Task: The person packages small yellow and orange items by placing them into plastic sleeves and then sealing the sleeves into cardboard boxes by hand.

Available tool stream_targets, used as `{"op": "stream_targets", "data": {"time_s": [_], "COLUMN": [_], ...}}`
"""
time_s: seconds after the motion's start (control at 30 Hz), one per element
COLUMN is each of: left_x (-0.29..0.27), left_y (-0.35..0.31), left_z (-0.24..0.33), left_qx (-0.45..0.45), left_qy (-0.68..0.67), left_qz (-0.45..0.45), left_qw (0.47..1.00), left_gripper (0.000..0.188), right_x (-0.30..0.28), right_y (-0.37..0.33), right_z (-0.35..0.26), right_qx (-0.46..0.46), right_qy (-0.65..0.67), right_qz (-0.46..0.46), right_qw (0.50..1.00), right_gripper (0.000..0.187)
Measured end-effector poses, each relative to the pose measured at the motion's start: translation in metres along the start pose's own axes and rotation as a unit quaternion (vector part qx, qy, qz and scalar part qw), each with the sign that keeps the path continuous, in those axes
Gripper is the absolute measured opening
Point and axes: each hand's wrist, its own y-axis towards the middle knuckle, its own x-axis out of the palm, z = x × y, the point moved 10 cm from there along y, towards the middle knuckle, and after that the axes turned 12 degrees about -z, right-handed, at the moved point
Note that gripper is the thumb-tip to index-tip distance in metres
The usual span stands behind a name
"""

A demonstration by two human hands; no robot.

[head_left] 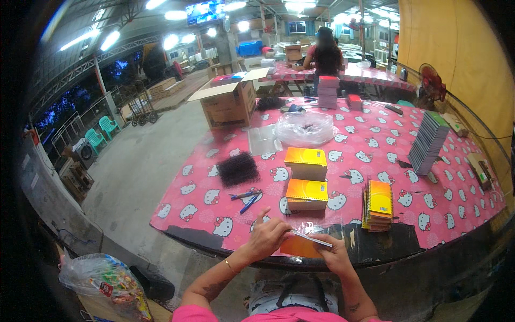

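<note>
An orange notebook (300, 246) with a white page edge is held low at the near table edge. My left hand (266, 236) pinches its left end, with one finger raised. Around its right end closes my right hand (336, 254). Just beyond them stands a stack of yellow-orange notebooks (307, 190), and behind it a second yellow stack (305, 156). To the right is a pile of spiral-bound yellow notebooks (379, 198). Blue-handled pliers (250, 200) lie left of the near stack, beside a heap of black binding coils (237, 169).
A pink cartoon-cat cloth (354, 142) covers the table. Toward the back are an open cardboard box (230, 107), a clear plastic bundle (304, 129) and purple-edged stacks (328, 94). A tall dark-edged stack (427, 145) leans at right. Another person (326, 53) stands beyond.
</note>
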Motion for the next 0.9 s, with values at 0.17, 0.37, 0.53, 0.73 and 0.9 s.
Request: {"op": "stream_targets", "data": {"time_s": [0.17,0.37,0.53,0.73,0.9], "left_x": [0.001,0.006,-0.010,-0.016,-0.007], "left_y": [-0.002,0.010,0.015,0.012,0.018], "left_z": [-0.002,-0.006,0.011,0.019,0.009], "left_qx": [-0.010,-0.019,0.002,-0.002,-0.029], "left_qy": [0.001,-0.053,-0.026,-0.016,-0.111], "left_qz": [0.016,-0.074,-0.038,-0.005,-0.063], "left_qw": [1.000,0.996,0.999,1.000,0.991], "left_gripper": [0.015,0.015,0.017,0.016,0.018], "right_x": [0.001,-0.011,-0.012,-0.008,-0.016], "right_y": [0.002,-0.001,-0.002,-0.007,-0.006], "right_z": [0.001,-0.005,-0.024,-0.026,-0.017], "right_qx": [0.017,0.013,-0.010,0.018,0.049], "right_qy": [0.030,-0.043,-0.056,0.022,0.018], "right_qz": [-0.003,0.003,0.002,-0.034,-0.040], "right_qw": [0.999,0.999,0.998,0.999,0.998], "right_gripper": [0.026,0.031,0.032,0.031,0.030]}}
